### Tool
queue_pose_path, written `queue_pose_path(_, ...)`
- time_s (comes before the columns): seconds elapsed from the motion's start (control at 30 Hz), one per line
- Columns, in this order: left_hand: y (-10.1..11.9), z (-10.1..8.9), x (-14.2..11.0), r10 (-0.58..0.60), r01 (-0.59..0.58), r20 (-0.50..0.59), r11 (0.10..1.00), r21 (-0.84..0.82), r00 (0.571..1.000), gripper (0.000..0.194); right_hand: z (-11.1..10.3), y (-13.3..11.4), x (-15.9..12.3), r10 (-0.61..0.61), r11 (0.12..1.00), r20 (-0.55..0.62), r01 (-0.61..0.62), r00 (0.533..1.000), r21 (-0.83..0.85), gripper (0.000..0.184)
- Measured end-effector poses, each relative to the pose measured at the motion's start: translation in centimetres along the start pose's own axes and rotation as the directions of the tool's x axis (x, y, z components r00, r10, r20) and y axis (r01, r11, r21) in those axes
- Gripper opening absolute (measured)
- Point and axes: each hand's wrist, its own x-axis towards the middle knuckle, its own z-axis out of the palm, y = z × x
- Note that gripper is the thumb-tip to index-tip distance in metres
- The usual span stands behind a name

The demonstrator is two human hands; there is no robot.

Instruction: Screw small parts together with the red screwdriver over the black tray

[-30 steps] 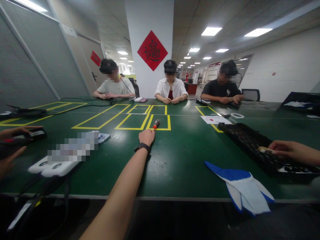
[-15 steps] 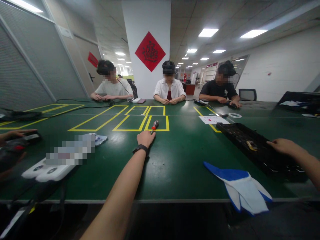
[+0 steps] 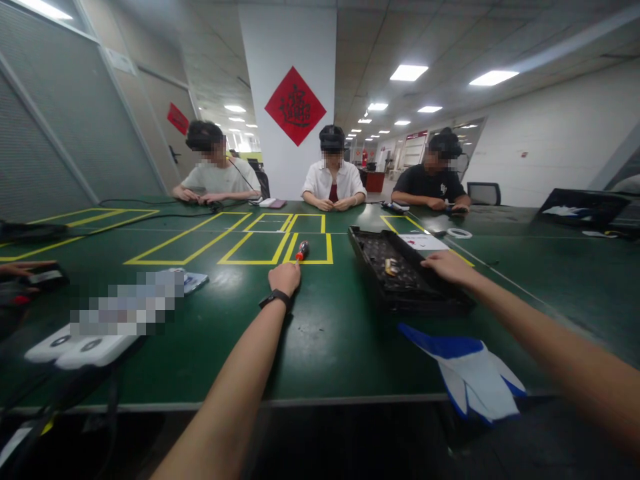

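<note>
My left hand (image 3: 284, 277) is stretched far out over the green table (image 3: 340, 333), closed in a fist on the near end of a red-handled screwdriver (image 3: 301, 251). The screwdriver lies on the yellow tape line (image 3: 305, 262). A black watch (image 3: 274, 299) is on that wrist. My right hand (image 3: 447, 265) grips the right rim of a long black tray (image 3: 417, 303), fingers curled over the edge. A small yellowish part (image 3: 391, 267) lies inside the tray. A blue and white glove (image 3: 475, 377) lies near the front edge, below the tray.
Three people sit across the table, hands resting on it. A white device (image 3: 80, 343) and a card (image 3: 193, 280) lie at left, where another person's hand (image 3: 20, 270) holds a dark object. A paper sheet (image 3: 423, 241) and tape ring (image 3: 459, 233) lie beyond the tray.
My right hand has dragged the black tray left, from the far right to just right of centre. My left hand stays closed on the screwdriver. The view has turned slightly.
</note>
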Motion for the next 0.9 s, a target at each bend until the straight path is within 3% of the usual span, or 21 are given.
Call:
queue_pose_path(0.17,-0.5,0.1,0.2,-0.004,0.005,0.037,1.000,-0.026,0.999,0.056,6.6,-9.9,0.5,-0.099,0.994,0.056,0.096,0.994,0.047,0.020)
queue_pose_path(0.27,-0.9,0.2,0.5,0.001,0.004,0.054,0.995,-0.100,0.999,0.056,9.6,-13.0,0.8,-0.096,0.994,0.049,0.093,0.994,0.061,0.022)
queue_pose_path(0.37,-1.1,0.3,0.6,0.031,-0.022,0.055,0.988,-0.156,0.998,0.056,11.4,-14.3,1.0,-0.083,0.994,0.045,0.080,0.996,0.071,0.024)
queue_pose_path(0.57,-0.4,-0.3,0.3,0.073,-0.070,0.007,0.979,-0.189,0.997,0.058,11.4,-14.5,0.6,-0.106,0.986,0.039,0.100,0.994,0.132,0.026)
queue_pose_path(0.73,1.3,-3.1,-1.2,0.207,-0.251,-0.209,0.945,-0.209,0.956,0.062,9.6,-17.5,0.0,-0.257,0.924,-0.077,0.268,0.963,0.275,0.046)
queue_pose_path(0.77,1.8,-3.9,-1.7,0.259,-0.310,-0.238,0.928,-0.208,0.936,0.061,9.4,-18.6,-0.3,-0.318,0.880,-0.079,0.326,0.945,0.345,0.048)
queue_pose_path(0.83,2.8,-5.5,-3.0,0.388,-0.443,-0.255,0.871,-0.214,0.886,0.058,9.3,-20.8,-0.9,-0.462,0.577,-0.076,0.365,0.884,0.730,0.048)
queue_pose_path(0.9,3.7,-6.7,-4.1,0.508,-0.559,-0.242,0.793,-0.243,0.827,0.054,9.2,-22.4,-1.5,-0.467,0.318,-0.173,0.347,0.867,0.882,0.042)
